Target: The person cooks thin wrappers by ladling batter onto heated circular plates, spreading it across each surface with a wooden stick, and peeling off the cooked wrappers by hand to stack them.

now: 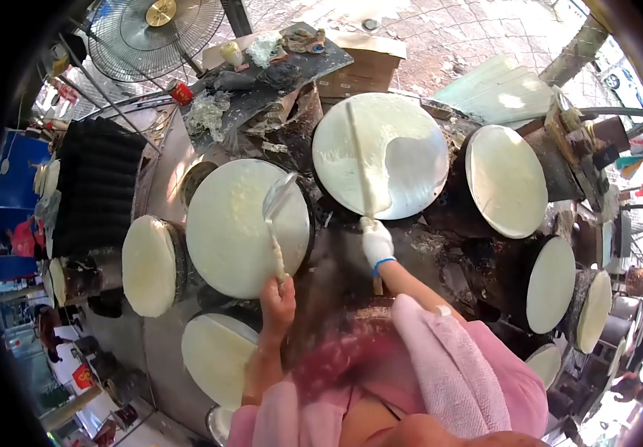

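My left hand [277, 307] is closed around the wrapped handle of a metal ladle [279, 195]. The ladle's bowl hangs over a round griddle [224, 238] coated with pale batter. In a white glove, my right hand [377, 241] grips the near end of a long, thin spreader [358, 153], which lies across the front griddle [419, 182]. Pale batter [335, 156] covers this griddle's left side and far edge, while shiny bare metal shows at its right. The glove is at the griddle's near rim, its fingers wrapped round the spreader.
More coated round griddles stand around me, including one at right [506, 179] and one at left [148, 266]. A fan [154, 45] is at the far left. Plastic bags and a jar sit on a dark board [239, 100], beside a cardboard box [366, 63].
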Available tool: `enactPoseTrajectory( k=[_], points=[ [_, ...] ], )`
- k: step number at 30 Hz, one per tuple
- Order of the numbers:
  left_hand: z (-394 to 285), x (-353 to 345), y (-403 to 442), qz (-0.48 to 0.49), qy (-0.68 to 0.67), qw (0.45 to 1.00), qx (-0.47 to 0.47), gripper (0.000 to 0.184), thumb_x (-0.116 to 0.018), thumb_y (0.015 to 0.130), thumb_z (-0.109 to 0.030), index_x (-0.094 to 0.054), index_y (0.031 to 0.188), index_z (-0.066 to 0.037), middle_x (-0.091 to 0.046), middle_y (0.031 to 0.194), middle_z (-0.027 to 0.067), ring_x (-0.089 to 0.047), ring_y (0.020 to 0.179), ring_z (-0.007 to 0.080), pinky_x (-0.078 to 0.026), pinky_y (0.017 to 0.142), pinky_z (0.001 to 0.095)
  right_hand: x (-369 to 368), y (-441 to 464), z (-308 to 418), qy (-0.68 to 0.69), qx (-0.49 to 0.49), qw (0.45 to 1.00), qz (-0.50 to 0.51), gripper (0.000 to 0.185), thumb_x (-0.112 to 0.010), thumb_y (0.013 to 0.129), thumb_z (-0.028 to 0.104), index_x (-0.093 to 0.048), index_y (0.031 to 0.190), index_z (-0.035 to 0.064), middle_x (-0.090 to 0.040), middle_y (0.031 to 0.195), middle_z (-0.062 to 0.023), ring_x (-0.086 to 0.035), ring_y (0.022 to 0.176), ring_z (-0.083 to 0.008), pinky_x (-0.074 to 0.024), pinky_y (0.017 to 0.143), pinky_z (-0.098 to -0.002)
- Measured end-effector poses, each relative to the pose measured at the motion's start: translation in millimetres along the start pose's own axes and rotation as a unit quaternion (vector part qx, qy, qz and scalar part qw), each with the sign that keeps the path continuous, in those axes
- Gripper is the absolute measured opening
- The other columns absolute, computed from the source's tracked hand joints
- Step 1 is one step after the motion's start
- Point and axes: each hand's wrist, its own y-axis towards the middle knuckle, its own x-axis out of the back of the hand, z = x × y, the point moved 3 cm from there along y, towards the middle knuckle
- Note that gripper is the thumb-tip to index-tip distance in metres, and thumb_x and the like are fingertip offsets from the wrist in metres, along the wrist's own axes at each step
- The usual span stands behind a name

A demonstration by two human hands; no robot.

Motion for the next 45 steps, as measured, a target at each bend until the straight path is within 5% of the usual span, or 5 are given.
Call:
enactPoseTrajectory(
  k=[4, 10, 25, 32, 45],
  points=[
    [10, 6, -19, -0.029, 0.018, 0.999, -0.027, 0.022, -0.057, 0.098, -0.020, -0.052, 0.083, -0.004, -0.046, 0.064, -0.0035, -0.040, 0.051, 0.0036, -0.034, 0.043, 0.0225, 56, -19, 13, 0.201, -0.152, 0.968, 0.016, 0.032, -0.051, 0.099, 0.040, -0.063, 0.094, 0.0108, -0.060, 0.063, -0.0033, -0.052, 0.049, -0.0090, -0.0376, 0.045, -0.0255],
    [19, -13, -30, -0.052, -0.019, 0.998, 0.034, 0.021, -0.058, 0.098, -0.020, -0.050, 0.084, -0.006, -0.046, 0.063, -0.0041, -0.038, 0.047, 0.0023, -0.033, 0.040, 0.0205, 82, -26, 16, -0.249, 0.030, 0.965, 0.074, 0.047, -0.045, 0.097, 0.049, -0.059, 0.103, 0.0047, -0.066, 0.096, -0.0273, -0.063, 0.094, -0.0458, -0.0472, 0.081, -0.0540],
    [-68, -107, -57, -0.066, -0.107, 0.979, 0.160, 0.012, -0.054, 0.099, -0.017, -0.052, 0.101, -0.005, -0.045, 0.063, -0.0011, -0.037, 0.039, 0.0060, -0.032, 0.035, 0.0218, 217, 76, -19, -0.316, 0.201, 0.927, -0.027, 0.031, -0.047, 0.099, 0.034, -0.058, 0.091, 0.0060, -0.066, 0.073, -0.0243, -0.066, 0.069, -0.0406, -0.0518, 0.063, -0.0511],
    [-82, -133, -55, -0.056, -0.124, 0.972, 0.190, 0.012, -0.054, 0.099, -0.017, -0.051, 0.100, -0.005, -0.045, 0.062, -0.0012, -0.038, 0.041, 0.0061, -0.031, 0.035, 0.0215, 232, 50, -26, -0.241, 0.139, 0.947, 0.164, 0.045, -0.045, 0.098, 0.039, -0.046, 0.135, 0.0153, -0.067, 0.097, -0.0243, -0.065, 0.090, -0.0423, -0.0491, 0.078, -0.0511],
    [-48, -132, -55, -0.061, 0.008, 0.984, 0.167, 0.013, -0.053, 0.100, -0.017, -0.049, 0.096, -0.005, -0.044, 0.062, -0.0015, -0.036, 0.041, 0.0062, -0.031, 0.036, 0.0228, 207, 220, 107, -0.169, 0.343, 0.908, -0.171, 0.041, -0.057, 0.090, 0.025, -0.057, 0.127, 0.0075, -0.067, 0.088, -0.0205, -0.065, 0.078, -0.0389, -0.0527, 0.070, -0.0442]
  ],
)
